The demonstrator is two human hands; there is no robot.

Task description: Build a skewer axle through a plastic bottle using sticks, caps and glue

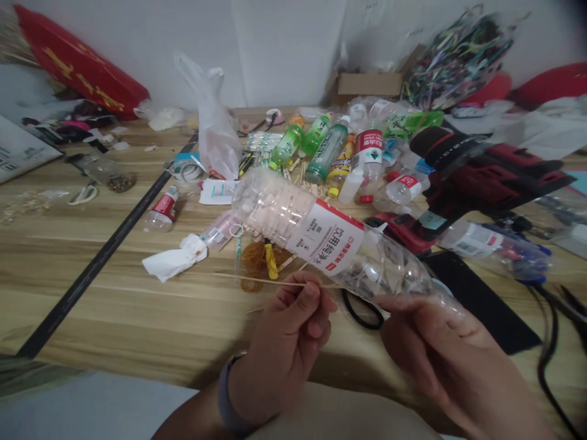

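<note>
Clear bottle (337, 241), seen from the head camera, is held slantwise above the wooden surface (114, 333), its red-and-white label facing up and its wide end pointing up and to the left. Pale ribbed material shows through that end. The right grip (440, 348) is closed on the bottle's lower right end. The left grip (293, 318), below a grey wristband (224, 391), pinches a thin stick (257, 280) between thumb and fingers. The stick's right end reaches the bottle's lower edge; whether they touch, I cannot tell.

Amber rubber bands (252, 264) lie beyond the stick, beside a yellow-handled item (271, 263). Crumpled tissue (177, 258) rests to the left, near a small red-labelled bottle (162, 211). Farther back are a white plastic bag (220, 143) and several green bottles (316, 134). A red-and-black power drill (495, 162) stands to the right, near a flat black slab (483, 299).
</note>
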